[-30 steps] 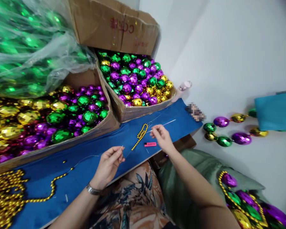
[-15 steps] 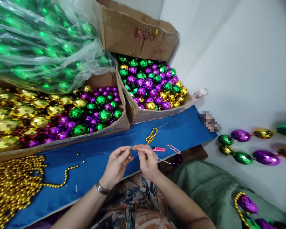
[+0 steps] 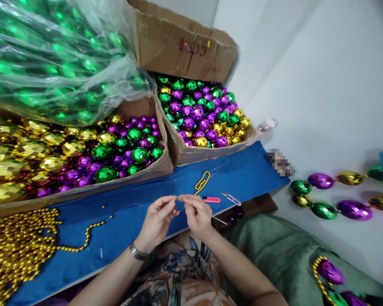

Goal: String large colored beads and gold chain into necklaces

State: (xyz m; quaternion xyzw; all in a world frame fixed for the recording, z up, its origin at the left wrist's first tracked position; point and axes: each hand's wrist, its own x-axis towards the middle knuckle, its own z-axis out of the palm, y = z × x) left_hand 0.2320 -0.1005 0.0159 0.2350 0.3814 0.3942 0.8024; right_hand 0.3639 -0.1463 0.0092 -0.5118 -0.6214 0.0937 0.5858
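My left hand (image 3: 158,219), with a metal-banded watch (image 3: 138,251) on its wrist, is closed in a pinch on something too small to make out. Fingertip to fingertip with it, my right hand (image 3: 198,216) is closed too. A thin, needle-like rod (image 3: 220,220) sticks out from the right hand toward the lower right. Just beyond my fingers lies a short looped strand of gold beads (image 3: 202,182) with a clear thread end. Beside the right hand are a small pink rectangular piece (image 3: 212,199) with dark print and pink-handled thread snips (image 3: 232,199).
On the blue cloth (image 3: 242,172), a heap of gold bead strands (image 3: 22,246) lies at left. Behind stand cardboard boxes (image 3: 204,155) of shiny purple, green and gold beads. A plastic bag (image 3: 64,63) of green ones rests above. Large beads (image 3: 354,209) hang at right.
My hands stay together in nearly the same spot. The rod in my right hand has tilted and shifted slightly left; the view has moved a little.
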